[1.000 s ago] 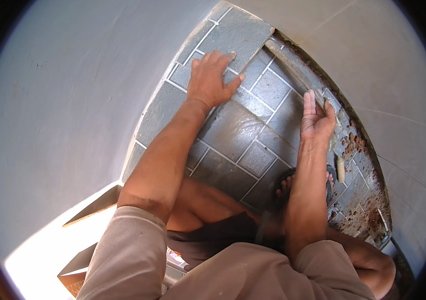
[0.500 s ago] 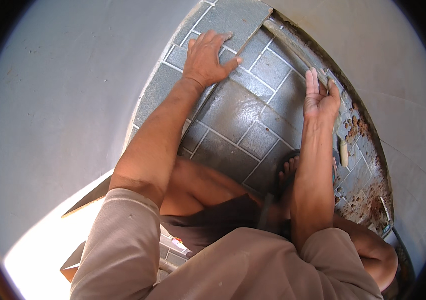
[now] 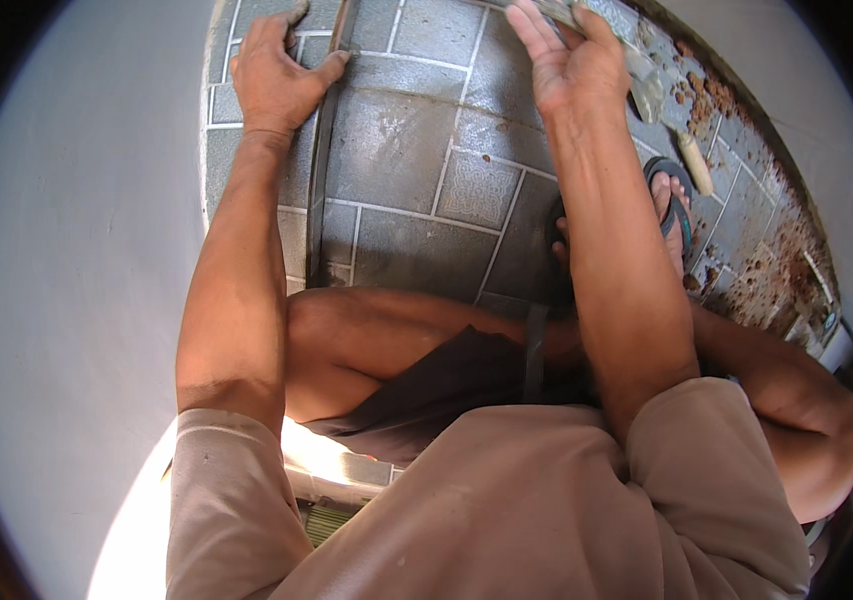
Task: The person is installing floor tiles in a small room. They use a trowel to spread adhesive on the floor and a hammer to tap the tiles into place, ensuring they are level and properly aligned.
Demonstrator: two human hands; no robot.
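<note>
My left hand (image 3: pixel 281 85) rests with its fingers spread on grey floor tiles (image 3: pixel 291 180) beside the wall. Its thumb reaches across a narrow, dark straight edge (image 3: pixel 318 180) that runs along these tiles. Over to the right, my right hand (image 3: pixel 584 70) is turned palm up. Its thumb and forefinger close around the end of a long greyish strip (image 3: pixel 551 8), while the other fingers stretch out straight. Most of the strip lies beyond the upper rim. Near that hand is a trowel with a grey blade (image 3: pixel 649 97) and a pale wooden handle (image 3: pixel 694 165).
Wet-looking grey tiles with white joints (image 3: pixel 386 150) lie between my arms. Brown crumbs of dirt (image 3: pixel 711 95) are scattered along the right-hand floor edge. My sandalled foot (image 3: pixel 671 205) stands near the trowel. A plain grey wall (image 3: pixel 96 250) rises on the left.
The view has shifted and turned, so both hands now appear higher and farther left. My left hand still lies spread on the tiles, and the right keeps its hold on the strip.
</note>
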